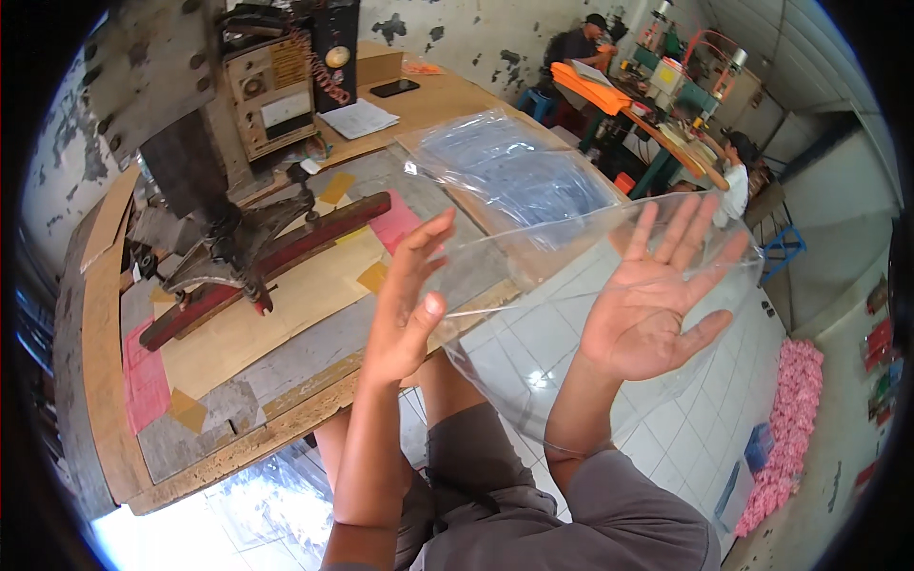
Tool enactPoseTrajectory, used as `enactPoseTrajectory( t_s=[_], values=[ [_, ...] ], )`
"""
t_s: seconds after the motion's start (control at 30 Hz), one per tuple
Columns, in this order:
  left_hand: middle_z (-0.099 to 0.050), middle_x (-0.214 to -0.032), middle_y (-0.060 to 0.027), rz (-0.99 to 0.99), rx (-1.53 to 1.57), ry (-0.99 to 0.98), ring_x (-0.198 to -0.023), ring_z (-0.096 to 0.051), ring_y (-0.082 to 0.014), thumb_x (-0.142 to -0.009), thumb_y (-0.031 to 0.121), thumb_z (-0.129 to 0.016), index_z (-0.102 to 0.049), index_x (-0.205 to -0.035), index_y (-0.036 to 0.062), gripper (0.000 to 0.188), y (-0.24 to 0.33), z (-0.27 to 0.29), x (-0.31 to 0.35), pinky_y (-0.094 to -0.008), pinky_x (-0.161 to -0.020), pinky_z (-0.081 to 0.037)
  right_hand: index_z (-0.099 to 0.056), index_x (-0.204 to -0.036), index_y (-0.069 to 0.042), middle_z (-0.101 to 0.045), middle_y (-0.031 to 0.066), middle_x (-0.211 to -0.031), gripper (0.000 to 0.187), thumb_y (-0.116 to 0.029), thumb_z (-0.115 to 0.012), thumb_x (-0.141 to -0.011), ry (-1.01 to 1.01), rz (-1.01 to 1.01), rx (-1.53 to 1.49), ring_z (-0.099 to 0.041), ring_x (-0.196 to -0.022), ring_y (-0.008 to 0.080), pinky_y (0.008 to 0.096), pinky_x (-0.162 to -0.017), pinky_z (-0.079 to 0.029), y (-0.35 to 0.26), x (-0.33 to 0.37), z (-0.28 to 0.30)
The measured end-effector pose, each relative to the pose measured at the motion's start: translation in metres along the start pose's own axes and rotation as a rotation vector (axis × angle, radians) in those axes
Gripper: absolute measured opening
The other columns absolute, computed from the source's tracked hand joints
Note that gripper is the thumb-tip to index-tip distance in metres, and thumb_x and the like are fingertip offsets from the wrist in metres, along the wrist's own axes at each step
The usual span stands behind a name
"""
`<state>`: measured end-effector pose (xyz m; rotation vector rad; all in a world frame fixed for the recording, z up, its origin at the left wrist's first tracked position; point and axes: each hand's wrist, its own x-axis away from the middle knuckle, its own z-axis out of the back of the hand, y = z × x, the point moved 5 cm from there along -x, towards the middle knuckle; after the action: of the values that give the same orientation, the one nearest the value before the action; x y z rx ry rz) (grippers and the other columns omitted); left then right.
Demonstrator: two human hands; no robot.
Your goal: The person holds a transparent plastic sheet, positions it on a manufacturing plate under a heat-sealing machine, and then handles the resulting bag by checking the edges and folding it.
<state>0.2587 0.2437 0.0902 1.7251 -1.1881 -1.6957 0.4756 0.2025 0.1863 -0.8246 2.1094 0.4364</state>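
Note:
A clear plastic sheet or pouch (533, 333) hangs in the air in front of me, see-through and slightly creased. My right hand (647, 309) is spread wide, palm facing me, and overlaps the plastic; whether it is inside or behind it, I cannot tell. My left hand (405, 305) is raised at the plastic's left edge, thumb apart from the stretched fingers, with no grip visible. Left of it is a press with a red bar (276, 266) above a tan board (271, 305). A stack of clear plastic sheets (519, 176) lies on the table beyond my hands.
A control box (271, 100), papers (358, 118) and a phone (394, 88) are at the table's back. The table's worn front edge (276, 428) is near my legs. Co-workers sit at a far bench (666, 133). A pink bundle (785, 428) stands along the right wall.

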Motion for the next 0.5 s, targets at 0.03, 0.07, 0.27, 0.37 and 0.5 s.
enactPoseTrajectory(
  t_s=[0.03,0.07,0.27,0.37,0.5],
  values=[
    [-0.038,-0.161,-0.0182,0.003,-0.007,0.017,-0.148,-0.037,-0.0358,-0.089,0.076,-0.057,-0.037,-0.157,0.0075,0.099,-0.005,-0.001,0.001,-0.0532,-0.119,-0.03,-0.013,-0.167,-0.021,-0.005,0.0168,-0.173,0.073,-0.062,-0.02,-0.107,0.003,-0.016,-0.009,-0.002,-0.161,0.0306,0.0547,-0.128,0.002,0.005,-0.001,-0.003],
    [-0.036,-0.161,-0.02,0.003,0.201,0.053,-0.148,-0.036,-0.0382,-0.086,0.082,-0.053,-0.032,-0.159,0.0081,0.106,-0.01,-0.003,0.002,-0.0546,-0.119,-0.029,-0.013,-0.167,-0.019,-0.006,0.0174,-0.173,0.074,-0.062,-0.02,-0.107,0.007,0.01,0.03,-0.004,-0.16,0.0307,0.0551,-0.128,0.002,0.009,-0.004,-0.006],
    [-0.038,-0.159,-0.0243,0.055,0.423,0.211,-0.146,-0.037,-0.0405,-0.077,0.092,-0.048,-0.025,-0.162,0.0086,0.122,-0.003,-0.015,0.003,-0.0591,-0.118,-0.025,-0.012,-0.166,-0.012,-0.01,0.0203,-0.172,0.081,-0.062,-0.028,-0.105,-0.039,-0.026,0.216,-0.01,-0.159,0.0368,0.0545,-0.127,-0.006,0.051,0.022,-0.008],
    [-0.036,-0.16,-0.0227,0.04,0.408,0.27,-0.145,-0.038,-0.039,-0.076,0.091,-0.05,-0.025,-0.163,0.0096,0.121,0.004,-0.004,0.002,-0.0586,-0.118,-0.025,-0.013,-0.166,-0.008,-0.013,0.0217,-0.171,0.08,-0.056,-0.038,-0.106,-0.154,-0.144,0.784,-0.013,-0.158,0.0413,0.0533,-0.126,-0.014,0.069,0.057,0.004],
    [-0.033,-0.163,-0.0203,0.002,0.347,0.272,-0.145,-0.037,-0.0369,-0.081,0.089,-0.045,-0.025,-0.163,0.0094,0.116,0.005,-0.004,0.006,-0.0566,-0.12,-0.021,-0.016,-0.164,-0.003,-0.017,0.024,-0.169,0.078,-0.042,-0.048,-0.106,-0.647,-0.313,1.146,-0.02,-0.156,0.0432,0.053,-0.124,-0.02,0.087,0.105,0.011]
  ],
)
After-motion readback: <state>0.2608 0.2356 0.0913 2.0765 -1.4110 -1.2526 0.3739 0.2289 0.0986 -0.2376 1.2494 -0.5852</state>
